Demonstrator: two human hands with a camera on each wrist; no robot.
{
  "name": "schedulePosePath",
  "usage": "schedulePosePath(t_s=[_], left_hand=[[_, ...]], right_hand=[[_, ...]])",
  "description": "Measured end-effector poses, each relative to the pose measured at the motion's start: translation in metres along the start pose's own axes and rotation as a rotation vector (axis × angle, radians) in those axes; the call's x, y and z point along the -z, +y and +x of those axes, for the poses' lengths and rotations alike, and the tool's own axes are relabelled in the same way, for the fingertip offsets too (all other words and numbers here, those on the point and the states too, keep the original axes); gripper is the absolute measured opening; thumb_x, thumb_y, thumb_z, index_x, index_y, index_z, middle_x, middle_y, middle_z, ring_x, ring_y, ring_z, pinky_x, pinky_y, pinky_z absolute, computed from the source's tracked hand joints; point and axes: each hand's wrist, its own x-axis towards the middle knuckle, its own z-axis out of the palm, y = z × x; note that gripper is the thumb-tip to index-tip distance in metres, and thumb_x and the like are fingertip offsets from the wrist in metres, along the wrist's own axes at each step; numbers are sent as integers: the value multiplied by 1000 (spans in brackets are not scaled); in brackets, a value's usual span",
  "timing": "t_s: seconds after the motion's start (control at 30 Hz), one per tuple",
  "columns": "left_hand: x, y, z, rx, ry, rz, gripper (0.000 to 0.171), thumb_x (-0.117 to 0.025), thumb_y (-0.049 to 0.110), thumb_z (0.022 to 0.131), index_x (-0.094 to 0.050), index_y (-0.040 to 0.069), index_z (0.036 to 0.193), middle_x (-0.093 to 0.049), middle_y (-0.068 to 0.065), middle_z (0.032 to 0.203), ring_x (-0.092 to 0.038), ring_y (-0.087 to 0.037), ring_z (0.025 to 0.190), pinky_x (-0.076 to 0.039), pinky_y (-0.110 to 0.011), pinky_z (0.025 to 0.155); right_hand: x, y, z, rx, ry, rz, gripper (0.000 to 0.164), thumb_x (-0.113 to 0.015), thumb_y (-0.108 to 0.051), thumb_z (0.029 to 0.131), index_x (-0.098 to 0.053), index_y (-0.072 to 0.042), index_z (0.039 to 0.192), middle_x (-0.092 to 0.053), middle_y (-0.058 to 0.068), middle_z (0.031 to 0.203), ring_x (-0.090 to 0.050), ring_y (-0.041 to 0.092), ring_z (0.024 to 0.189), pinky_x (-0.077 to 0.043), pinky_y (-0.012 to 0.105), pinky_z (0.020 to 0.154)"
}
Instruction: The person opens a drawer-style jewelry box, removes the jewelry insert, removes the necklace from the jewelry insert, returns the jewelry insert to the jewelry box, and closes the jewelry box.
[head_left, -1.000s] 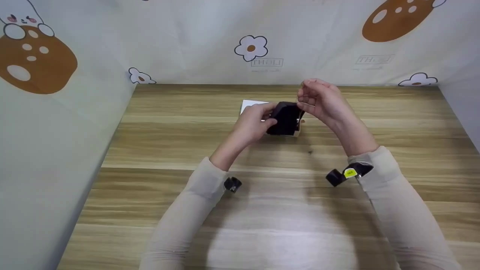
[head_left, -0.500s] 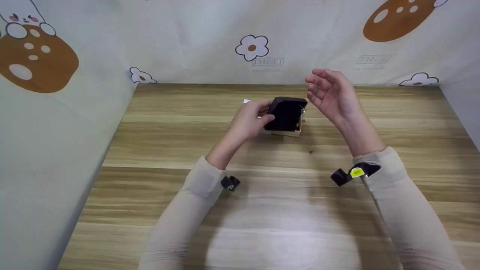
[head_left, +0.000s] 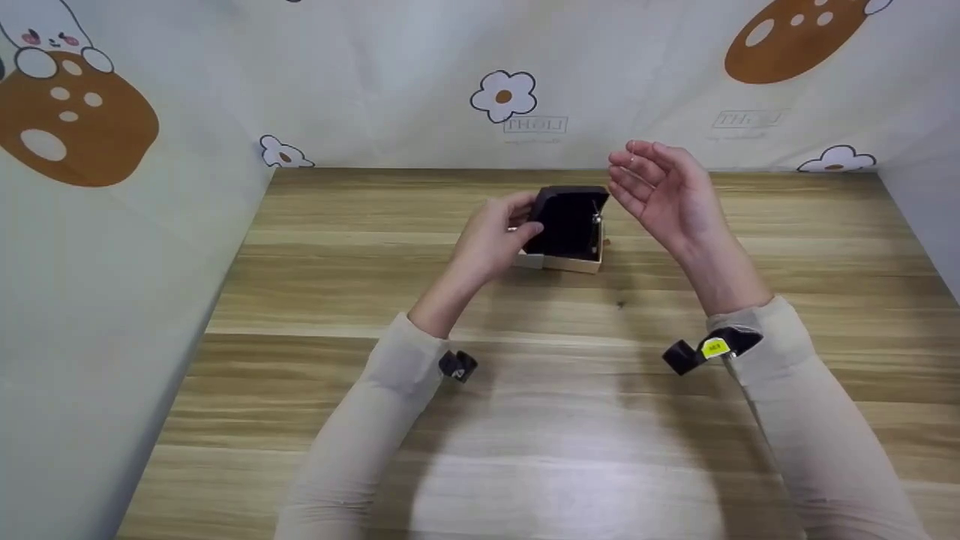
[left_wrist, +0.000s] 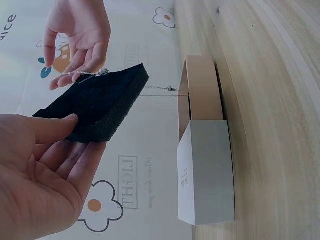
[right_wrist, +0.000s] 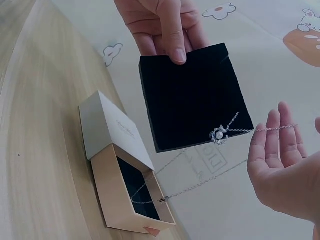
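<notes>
My left hand [head_left: 491, 236] pinches a black foam pad [right_wrist: 192, 97] between thumb and fingers, holding it tilted above a jewelry box [left_wrist: 202, 92]. A silver necklace [right_wrist: 220, 135] with a flower-like pendant and a pale bead hangs at the pad's corner. Its chain runs across to my right hand [head_left: 667, 191], palm up with loosely bent fingers beside the pad. The chain lies across those fingers, the thumb apart from them. Another stretch of chain, with a clasp [right_wrist: 163, 199], droops into the box's peach drawer [right_wrist: 132, 192].
The box's white sleeve [left_wrist: 212, 172] covers part of the drawer. An orange ribbon tab [right_wrist: 151, 231] sticks out at the drawer's end. The wooden table [head_left: 360, 300] meets a patterned cloth backdrop [head_left: 405, 90] behind the box.
My right hand has moved up and right, away from the pad's edge, and its fingers have spread. My left hand has shifted the pad slightly up and left, showing more of the box.
</notes>
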Motion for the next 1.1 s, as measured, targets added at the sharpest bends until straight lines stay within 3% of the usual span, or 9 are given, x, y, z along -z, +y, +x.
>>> schedulePosePath(t_s=[0.5, 0.87, 1.1], left_hand=[[3, 2, -1, -43, 58, -62, 36, -61, -2, 95, -62, -1, 130, -68, -17, 127, -64, -22, 123, -52, -25, 102], [5, 4, -2, -54, 61, -87, 35, -61, -3, 95, -63, 0, 130, -69, -16, 126, -65, -22, 122, -53, -27, 101], [6, 5, -2, -54, 67, -102, 35, -61, -2, 95, -62, 0, 130, -69, -15, 127, -64, -21, 122, -52, -26, 102]], right_hand=[[7, 3, -4, -33, -10, 24, 25, -45, -20, 103, -62, -4, 110, -75, 9, 101, -69, 25, 106, -52, 32, 99], [9, 11, -4, -70, -10, 30, 25, -41, -18, 105, -60, -4, 111, -75, 7, 100, -68, 21, 100, -51, 32, 99], [11, 14, -4, -57, -15, -84, 28, -38, -21, 105, -63, -8, 110, -74, 2, 100, -69, 18, 100, -50, 31, 102]])
